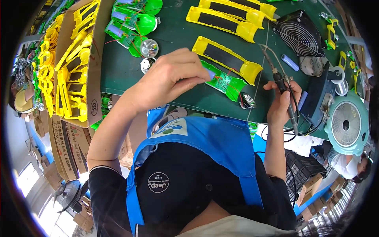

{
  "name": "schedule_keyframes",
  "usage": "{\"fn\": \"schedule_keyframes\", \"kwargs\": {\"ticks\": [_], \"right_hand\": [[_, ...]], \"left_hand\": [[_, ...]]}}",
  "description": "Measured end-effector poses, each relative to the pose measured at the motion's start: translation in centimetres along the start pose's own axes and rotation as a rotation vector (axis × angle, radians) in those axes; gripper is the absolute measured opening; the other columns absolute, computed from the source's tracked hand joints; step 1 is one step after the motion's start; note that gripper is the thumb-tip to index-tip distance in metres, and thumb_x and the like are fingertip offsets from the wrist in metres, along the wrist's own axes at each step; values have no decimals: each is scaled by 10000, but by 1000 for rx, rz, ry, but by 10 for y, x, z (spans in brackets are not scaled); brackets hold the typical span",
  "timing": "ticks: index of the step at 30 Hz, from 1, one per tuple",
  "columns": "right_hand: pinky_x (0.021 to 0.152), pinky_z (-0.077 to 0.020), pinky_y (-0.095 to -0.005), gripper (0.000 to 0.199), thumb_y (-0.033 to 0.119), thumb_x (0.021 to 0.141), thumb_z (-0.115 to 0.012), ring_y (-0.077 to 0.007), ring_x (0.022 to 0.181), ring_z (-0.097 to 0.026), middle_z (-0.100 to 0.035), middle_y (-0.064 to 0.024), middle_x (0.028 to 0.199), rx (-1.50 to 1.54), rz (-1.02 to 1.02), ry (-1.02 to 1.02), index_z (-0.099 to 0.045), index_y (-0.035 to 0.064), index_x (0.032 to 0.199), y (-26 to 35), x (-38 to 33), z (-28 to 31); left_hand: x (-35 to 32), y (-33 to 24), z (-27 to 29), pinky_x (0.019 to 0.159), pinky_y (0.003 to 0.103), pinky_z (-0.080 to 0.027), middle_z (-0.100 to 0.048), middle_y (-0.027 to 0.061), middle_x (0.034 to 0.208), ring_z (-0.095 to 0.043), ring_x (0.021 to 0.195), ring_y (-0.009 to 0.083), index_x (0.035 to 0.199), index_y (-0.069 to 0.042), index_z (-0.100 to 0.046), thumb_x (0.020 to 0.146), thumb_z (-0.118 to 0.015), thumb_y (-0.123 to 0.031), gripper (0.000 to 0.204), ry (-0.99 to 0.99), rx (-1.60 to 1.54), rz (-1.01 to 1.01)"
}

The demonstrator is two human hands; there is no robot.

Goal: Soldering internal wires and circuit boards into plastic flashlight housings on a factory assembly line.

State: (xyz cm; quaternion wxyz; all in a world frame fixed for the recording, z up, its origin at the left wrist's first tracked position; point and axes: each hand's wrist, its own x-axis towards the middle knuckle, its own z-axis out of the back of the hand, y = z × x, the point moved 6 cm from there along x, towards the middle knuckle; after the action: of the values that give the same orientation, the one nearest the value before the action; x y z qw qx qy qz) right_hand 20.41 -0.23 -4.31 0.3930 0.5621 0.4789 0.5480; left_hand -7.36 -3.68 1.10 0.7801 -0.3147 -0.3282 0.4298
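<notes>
One green shell point(235, 89) lies just nearer us than the lone yellow frame point(224, 59). Left grip point(172, 77) pinched narrow at the shell's left end, contents unclear; right grip point(279, 106) holds a soldering iron point(280, 82). We judge the shell light, stiff, its circuit board point(222, 81) fragile: hold by rims.

Two hands point(171, 79), one soldering iron point(279, 80) and three fans point(345, 124) are counted. On the surface point(173, 33), four green casings point(228, 83), two loose blue cylinders point(290, 62) and at least four yellow frames point(226, 58) can be made out. Yellow parts point(75, 89) crowded inside the one upright open carton point(95, 67) cannot be counted exactly.
</notes>
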Motion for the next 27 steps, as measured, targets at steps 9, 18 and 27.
{"fn": "schedule_keyframes", "kwargs": {"ticks": [9,18,27], "right_hand": [[800,-466,-312,306,229,889,-637,-183,784,-600,-623,-121,806,155,-308,139,-512,-4,1043,-9,8,17],[724,-486,-256,288,213,834,-675,-130,653,-622,-642,-91,791,59,-486,306,-571,-26,958,-12,13,3],[680,-514,-226,205,111,831,-657,-118,655,-643,-635,-85,798,-26,-476,391,-578,-44,941,-7,14,-7]], "left_hand": [[17,-4,-28,761,337,-363,-596,-1,826,-544,827,202,871,-116,-630,748,-727,-78,160,52,295,-98],[24,-2,-40,810,359,-365,-547,1,787,-540,808,208,796,-117,-589,682,-708,-51,178,65,360,-51],[26,3,-39,844,391,-388,-542,14,795,-546,810,218,787,-109,-571,682,-703,-40,183,88,340,-36]]}}
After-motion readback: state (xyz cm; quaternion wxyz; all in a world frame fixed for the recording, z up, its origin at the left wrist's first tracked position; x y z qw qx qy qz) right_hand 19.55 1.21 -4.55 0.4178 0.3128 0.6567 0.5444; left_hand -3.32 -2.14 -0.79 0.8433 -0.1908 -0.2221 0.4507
